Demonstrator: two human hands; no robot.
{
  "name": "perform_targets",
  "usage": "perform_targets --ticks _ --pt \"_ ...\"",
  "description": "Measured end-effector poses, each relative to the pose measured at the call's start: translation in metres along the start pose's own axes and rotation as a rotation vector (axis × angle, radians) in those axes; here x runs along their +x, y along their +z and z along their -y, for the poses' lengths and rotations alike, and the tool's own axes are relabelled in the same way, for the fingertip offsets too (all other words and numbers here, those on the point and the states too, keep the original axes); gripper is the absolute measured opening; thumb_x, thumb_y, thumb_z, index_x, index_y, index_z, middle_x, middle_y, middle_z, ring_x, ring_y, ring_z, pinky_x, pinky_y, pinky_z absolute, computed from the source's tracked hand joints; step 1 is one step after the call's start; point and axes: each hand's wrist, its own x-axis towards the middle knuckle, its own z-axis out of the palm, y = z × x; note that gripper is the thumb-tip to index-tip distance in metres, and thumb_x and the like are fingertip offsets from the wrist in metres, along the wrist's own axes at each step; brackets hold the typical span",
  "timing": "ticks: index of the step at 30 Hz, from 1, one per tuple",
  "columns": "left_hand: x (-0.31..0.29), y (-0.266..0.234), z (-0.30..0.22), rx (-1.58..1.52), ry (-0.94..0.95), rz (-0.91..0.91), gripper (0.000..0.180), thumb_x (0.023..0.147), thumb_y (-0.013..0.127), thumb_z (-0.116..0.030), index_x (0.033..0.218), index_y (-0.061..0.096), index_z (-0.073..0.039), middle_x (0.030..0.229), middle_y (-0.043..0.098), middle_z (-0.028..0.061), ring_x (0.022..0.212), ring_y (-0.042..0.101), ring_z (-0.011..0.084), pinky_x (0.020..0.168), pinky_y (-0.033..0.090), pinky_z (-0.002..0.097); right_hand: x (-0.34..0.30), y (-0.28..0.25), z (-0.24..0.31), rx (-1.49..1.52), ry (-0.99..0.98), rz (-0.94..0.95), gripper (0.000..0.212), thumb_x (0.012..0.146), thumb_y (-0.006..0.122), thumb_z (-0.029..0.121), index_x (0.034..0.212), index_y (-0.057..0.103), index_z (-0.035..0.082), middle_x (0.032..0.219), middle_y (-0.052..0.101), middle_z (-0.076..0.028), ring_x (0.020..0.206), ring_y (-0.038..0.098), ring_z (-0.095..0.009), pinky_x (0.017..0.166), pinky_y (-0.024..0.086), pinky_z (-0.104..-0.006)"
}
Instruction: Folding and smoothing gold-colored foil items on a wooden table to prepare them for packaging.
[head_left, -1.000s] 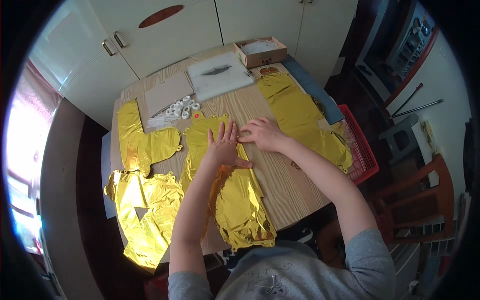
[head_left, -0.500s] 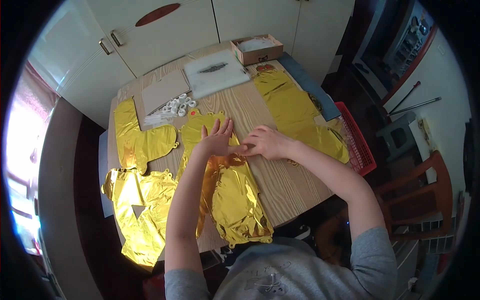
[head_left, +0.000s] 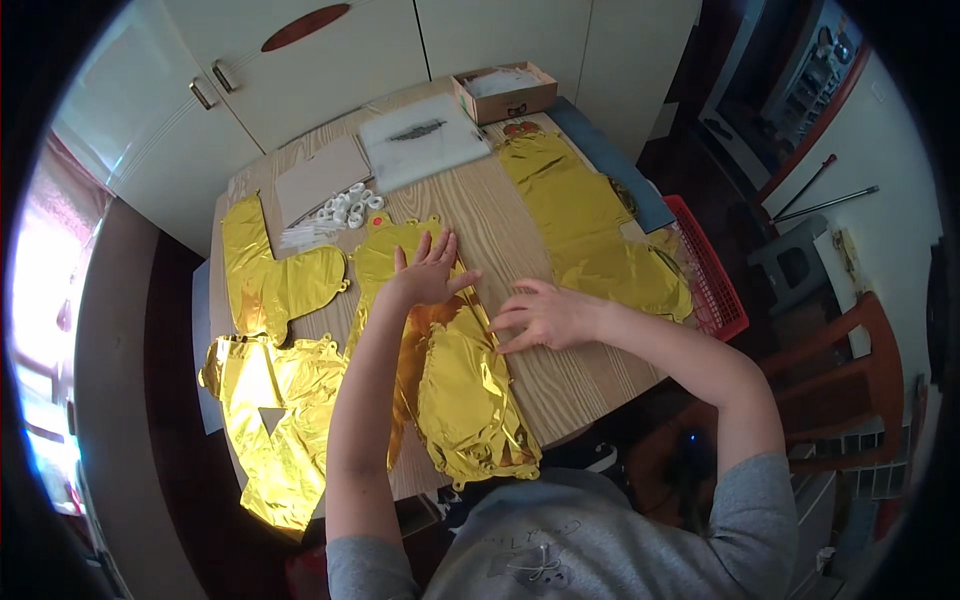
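A flat gold foil balloon [head_left: 460,380] lies in front of me, with its lower end at the table's near edge. My left hand [head_left: 430,272] presses on its upper part with the fingers spread. My right hand [head_left: 548,316] is at the balloon's right edge, its fingers apart and bent, the tips touching or just beside the foil. To the left lie two more gold foil balloons, one L-shaped [head_left: 262,275] and a wider one [head_left: 285,400] with a small triangular gap. Another gold foil balloon [head_left: 580,220] rests on the right side of the wooden table [head_left: 560,390].
White rings [head_left: 352,205] and thin white sticks [head_left: 308,233] lie beyond the balloons. Behind them are a grey board [head_left: 320,180], a white plastic package [head_left: 420,145] and a cardboard box [head_left: 505,95]. A red basket [head_left: 712,270] stands at the table's right edge, near a wooden chair [head_left: 850,390].
My right hand has moved away from my left hand, toward me and slightly right, along the balloon's edge, its fingers spreading. My left hand stays on the foil.
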Motion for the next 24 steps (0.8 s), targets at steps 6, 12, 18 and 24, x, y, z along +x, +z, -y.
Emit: perform_targets --ticks 6,12,18,24 --pt "0.002 0.004 0.002 -0.003 0.002 -0.012 0.106 0.079 0.026 -0.086 0.154 0.004 -0.014 0.161 0.003 0.0026 0.148 0.001 0.0275 0.113 0.003 0.0624 -0.012 0.000 0.013 0.022 -0.065 0.028 0.047 0.078 0.058 0.010 0.118 0.066 0.032 0.133 0.054 0.001 0.124 0.048 -0.019 0.112 0.026 -0.0541" --pt "0.003 0.005 0.002 0.005 0.003 -0.016 0.107 0.079 0.029 -0.086 0.154 0.004 -0.015 0.161 0.003 0.0019 0.148 0.001 0.0272 0.114 0.003 0.0622 -0.018 -0.003 0.023 -0.002 -0.084 0.019 0.040 0.080 0.058 0.013 0.115 0.067 0.031 0.133 0.054 0.002 0.125 0.048 -0.018 0.112 0.025 -0.0549" --pt "-0.007 0.004 -0.003 0.163 0.007 -0.024 0.138 0.055 0.059 -0.088 0.153 0.004 -0.009 0.161 0.004 0.0057 0.148 0.002 0.0299 0.113 0.004 0.0633 -0.021 0.000 0.028 0.021 -0.082 -0.021 0.034 0.083 0.057 0.016 0.113 0.068 0.026 0.130 0.057 0.001 0.124 0.049 -0.017 0.111 0.028 -0.0544" --pt "-0.006 0.007 -0.006 0.140 0.018 -0.103 0.145 0.048 0.065 -0.087 0.153 0.006 -0.007 0.161 0.007 0.0077 0.148 0.004 0.0309 0.113 0.004 0.0642 -0.024 0.007 0.035 0.027 -0.043 -0.023 0.040 0.078 0.061 0.011 0.117 0.065 0.018 0.133 0.058 0.002 0.129 0.048 -0.015 0.112 0.030 -0.0469"
